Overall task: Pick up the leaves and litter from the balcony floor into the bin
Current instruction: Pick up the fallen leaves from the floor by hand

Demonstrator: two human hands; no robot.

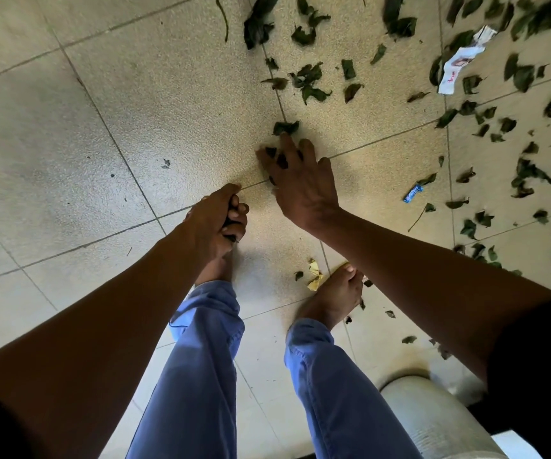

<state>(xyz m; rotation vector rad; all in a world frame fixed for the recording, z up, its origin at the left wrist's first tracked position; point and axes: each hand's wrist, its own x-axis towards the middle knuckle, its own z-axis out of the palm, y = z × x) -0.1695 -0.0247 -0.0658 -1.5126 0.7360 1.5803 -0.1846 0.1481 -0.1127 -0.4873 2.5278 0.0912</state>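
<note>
Left hand (218, 217) clutches leaves; right hand (300, 180), fingers spread, presses floor leaves (285, 127).

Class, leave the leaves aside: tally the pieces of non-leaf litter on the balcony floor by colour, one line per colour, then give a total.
White crumpled paper: 1
Blue wrapper: 1
Yellow crumpled paper: 1
Total: 3
A pale scrap at the right edge is cut off and not counted.

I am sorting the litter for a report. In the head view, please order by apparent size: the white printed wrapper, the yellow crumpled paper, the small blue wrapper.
1. white printed wrapper
2. yellow crumpled paper
3. small blue wrapper

Camera distance differs, so true sizes are unsure.
</note>
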